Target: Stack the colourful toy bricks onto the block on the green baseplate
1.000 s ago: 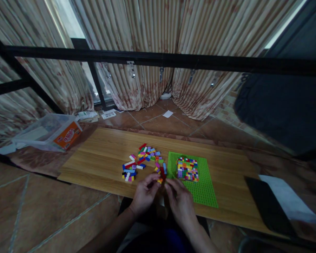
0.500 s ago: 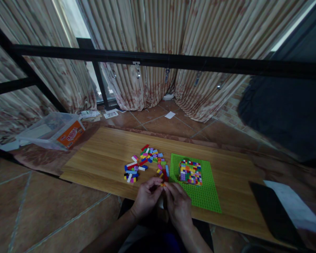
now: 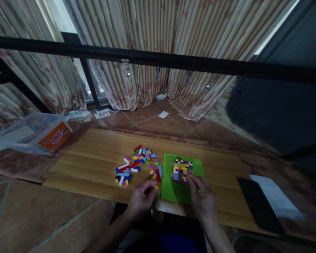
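My left hand [image 3: 140, 199] pinches a small yellow toy brick [image 3: 156, 188] between thumb and fingertips, just off the near left corner of a green studded baseplate [image 3: 170, 192]. On that plate stands a block of many-coloured bricks [image 3: 181, 168] built several studs wide. My right hand [image 3: 204, 197] reaches over the plate with its fingertips closed at the block's near right corner. A small orange brick [image 3: 189, 176] shows at those fingertips; whether it touches the block I cannot tell.
Loose bricks [image 3: 135, 169] in many colours lie scattered left of the baseplate on the wooden table [image 3: 84, 165]. A dark flat panel [image 3: 258, 203] and a white sheet [image 3: 277, 196] are at the right end. A clear plastic bin [image 3: 33, 135] stands beyond the left end.
My hands have parted. The right hand moved right to the brick block with the orange brick; the left stays near the table's front edge, now showing a yellow brick. The view has shifted right.
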`<state>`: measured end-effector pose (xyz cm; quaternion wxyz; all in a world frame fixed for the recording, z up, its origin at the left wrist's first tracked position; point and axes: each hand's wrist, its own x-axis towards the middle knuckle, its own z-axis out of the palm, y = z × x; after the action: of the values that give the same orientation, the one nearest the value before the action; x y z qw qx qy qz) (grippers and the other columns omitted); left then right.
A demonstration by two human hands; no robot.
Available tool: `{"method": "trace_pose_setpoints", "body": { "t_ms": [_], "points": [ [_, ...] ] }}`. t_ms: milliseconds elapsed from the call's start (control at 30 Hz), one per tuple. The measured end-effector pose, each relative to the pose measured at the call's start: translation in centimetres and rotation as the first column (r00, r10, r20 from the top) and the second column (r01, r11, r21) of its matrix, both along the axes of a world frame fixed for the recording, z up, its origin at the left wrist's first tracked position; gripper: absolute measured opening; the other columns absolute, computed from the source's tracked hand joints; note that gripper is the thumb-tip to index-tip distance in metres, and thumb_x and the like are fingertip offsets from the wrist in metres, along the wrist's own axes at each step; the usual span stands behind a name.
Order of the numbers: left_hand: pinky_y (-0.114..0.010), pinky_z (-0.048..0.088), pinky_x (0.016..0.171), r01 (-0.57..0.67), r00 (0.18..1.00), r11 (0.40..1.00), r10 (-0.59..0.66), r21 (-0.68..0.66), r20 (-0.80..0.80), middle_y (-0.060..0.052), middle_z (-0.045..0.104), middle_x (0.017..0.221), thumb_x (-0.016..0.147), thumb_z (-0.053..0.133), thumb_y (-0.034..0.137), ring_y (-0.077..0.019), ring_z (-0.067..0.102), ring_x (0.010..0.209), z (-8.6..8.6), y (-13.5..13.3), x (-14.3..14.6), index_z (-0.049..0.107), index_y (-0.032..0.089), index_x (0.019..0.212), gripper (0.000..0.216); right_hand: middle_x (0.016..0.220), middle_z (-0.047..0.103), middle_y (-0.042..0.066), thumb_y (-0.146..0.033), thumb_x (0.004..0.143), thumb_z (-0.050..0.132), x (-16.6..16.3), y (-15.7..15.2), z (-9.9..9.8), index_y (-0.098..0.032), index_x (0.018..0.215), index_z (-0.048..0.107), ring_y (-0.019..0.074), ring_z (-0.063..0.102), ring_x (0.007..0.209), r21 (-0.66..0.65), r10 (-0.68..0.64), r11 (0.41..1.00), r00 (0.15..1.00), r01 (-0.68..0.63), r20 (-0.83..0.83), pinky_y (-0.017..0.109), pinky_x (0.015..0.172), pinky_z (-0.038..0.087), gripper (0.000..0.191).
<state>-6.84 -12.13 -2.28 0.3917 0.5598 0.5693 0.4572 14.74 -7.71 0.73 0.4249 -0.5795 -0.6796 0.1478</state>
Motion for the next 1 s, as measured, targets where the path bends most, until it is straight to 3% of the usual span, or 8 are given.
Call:
{"method": "trace_pose_setpoints", "body": {
  "t_ms": [200, 700, 1000],
  "points": [
    [-0.025, 0.049, 0.079, 0.009, 1.0, 1.0, -0.009, -0.016, -0.01, -0.002, 0.068, 0.095, 0.084, 0.052, 0.025, -0.0153, 0.064, 0.089, 0.4, 0.1, 0.1, 0.064, 0.022, 0.098, 0.018, 0.091, 0.067, 0.009, -0.041, 0.088, 0.049, 1.8, 2.1, 0.3, -0.017, 0.09, 0.069, 0.0208, 0.063, 0.082, -0.056, -0.033, 0.998, 0.999, 0.034, 0.01, 0.033, 0.074, 0.049, 0.032],
    [-0.026, 0.048, 0.081, 0.001, 0.998, 1.0, -0.001, 0.0, -0.066, 0.0, 0.069, 0.094, 0.083, 0.053, 0.023, -0.0154, 0.064, 0.088, 0.8, 0.2, 0.2, 0.065, 0.024, 0.096, 0.018, 0.086, 0.07, 0.007, -0.044, 0.081, 0.055, 1.8, 4.4, -0.2, -0.019, 0.084, 0.071, 0.0206, 0.064, 0.077, -0.132, 0.034, 0.991, 0.999, -0.039, -0.038, 0.034, 0.072, 0.05, 0.03],
    [-0.027, 0.048, 0.082, 0.013, 0.997, 0.999, -0.015, -0.037, -0.072, -0.002, 0.069, 0.094, 0.084, 0.052, 0.026, -0.0163, 0.063, 0.089, 1.1, 0.2, 0.2, 0.065, 0.023, 0.097, 0.018, 0.088, 0.072, 0.01, -0.045, 0.079, 0.057, 1.6, 4.0, -0.2, -0.018, 0.088, 0.072, 0.0225, 0.066, 0.075, -0.161, -0.068, 0.986, 0.986, 0.043, -0.155, 0.037, 0.071, 0.051, 0.033]
  ]
}}
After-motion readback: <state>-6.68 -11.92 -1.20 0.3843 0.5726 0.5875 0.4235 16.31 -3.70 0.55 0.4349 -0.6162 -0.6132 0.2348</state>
